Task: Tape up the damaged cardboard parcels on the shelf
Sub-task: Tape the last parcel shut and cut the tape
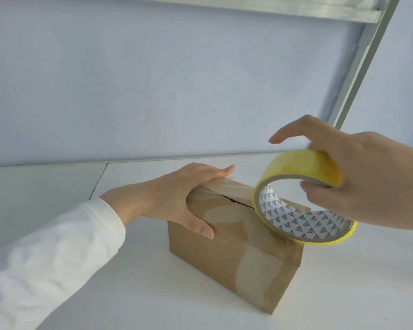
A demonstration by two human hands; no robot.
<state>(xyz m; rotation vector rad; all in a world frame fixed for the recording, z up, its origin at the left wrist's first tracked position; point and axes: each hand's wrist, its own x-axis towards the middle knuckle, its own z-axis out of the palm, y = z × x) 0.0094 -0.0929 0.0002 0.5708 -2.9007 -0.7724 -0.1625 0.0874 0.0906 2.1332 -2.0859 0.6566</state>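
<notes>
One cardboard parcel (224, 256) sits on the white shelf (141, 298), top seam (236, 201) split. The left hand (177, 198) presses flat on it, steadying; the right hand (358, 182) grips the yellow tape roll (303, 163) over the crack. Taping seems about to start: next, free the tape's end.

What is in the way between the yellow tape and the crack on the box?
Nothing visible. The right hand holds the tape roll right by the crack's right end on top of the box. The left hand presses on the box's left end, beside the open crack, not across it.
</notes>
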